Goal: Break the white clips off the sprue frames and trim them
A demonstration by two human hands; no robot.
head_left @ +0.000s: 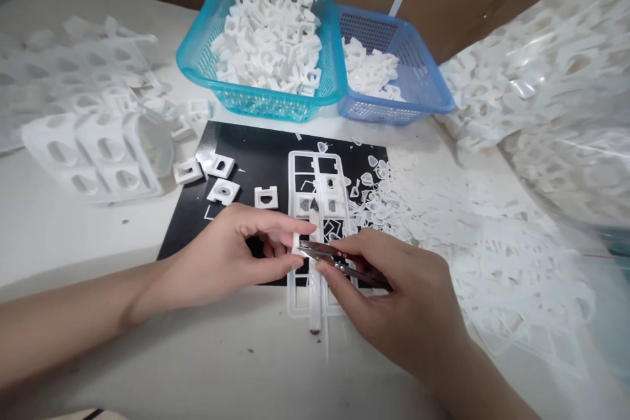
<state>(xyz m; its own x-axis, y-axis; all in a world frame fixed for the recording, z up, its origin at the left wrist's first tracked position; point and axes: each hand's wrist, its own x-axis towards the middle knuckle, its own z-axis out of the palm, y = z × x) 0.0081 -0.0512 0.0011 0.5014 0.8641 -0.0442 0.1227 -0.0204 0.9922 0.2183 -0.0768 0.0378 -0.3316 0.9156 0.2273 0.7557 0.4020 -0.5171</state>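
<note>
Between thumb and fingertips, my left hand [246,243] pinches a small white plastic piece [296,241], seen edge-on. My right hand [394,282] is wrapped round a pair of small metal nippers [335,256], whose tips touch or nearly touch that piece. Beneath both hands lies a white plastic frame [291,295] with several square parts in its cells. A white stick-like tool [315,305] rests along the frame's middle. Left of the frame, several loose white square pieces with holes, such as one white square piece [266,197], lie on a black mat [236,144].
A teal basket [197,72] heaped with white pieces stands at the back beside a blue basket [423,79] holding fewer. Thin white scraps [394,210] spread over the right side. Stacked white sheets [98,151] stand left; a clear bag [541,65] of white parts bulges at right.
</note>
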